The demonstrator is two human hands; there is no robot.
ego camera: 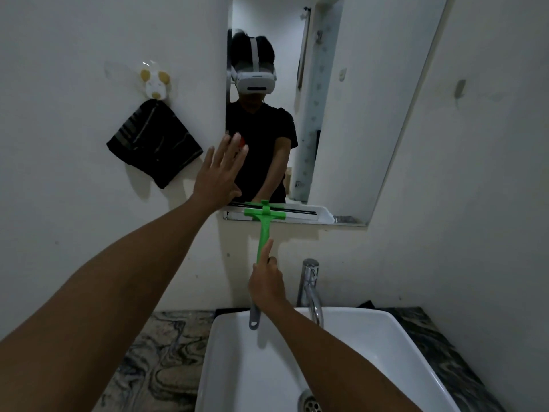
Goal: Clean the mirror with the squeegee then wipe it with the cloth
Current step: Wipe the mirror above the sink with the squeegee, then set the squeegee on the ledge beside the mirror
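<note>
head view: the right hand is closed around the handle of the green squeegee, index finger stretched up along it, the grey handle end poking out below the fist over the sink. the squeegee's long axis runs nearly straight up the centre of the frame, and its blade lies crosswise at the bottom edge of the mirror, at the end of a stroke by the look of it. the left hand is spread open and holds nothing, flat by the mirror's left edge. the dark cloth hangs at centre left, just left of that hand, so the left hand is nearer for the wiping step.
</note>
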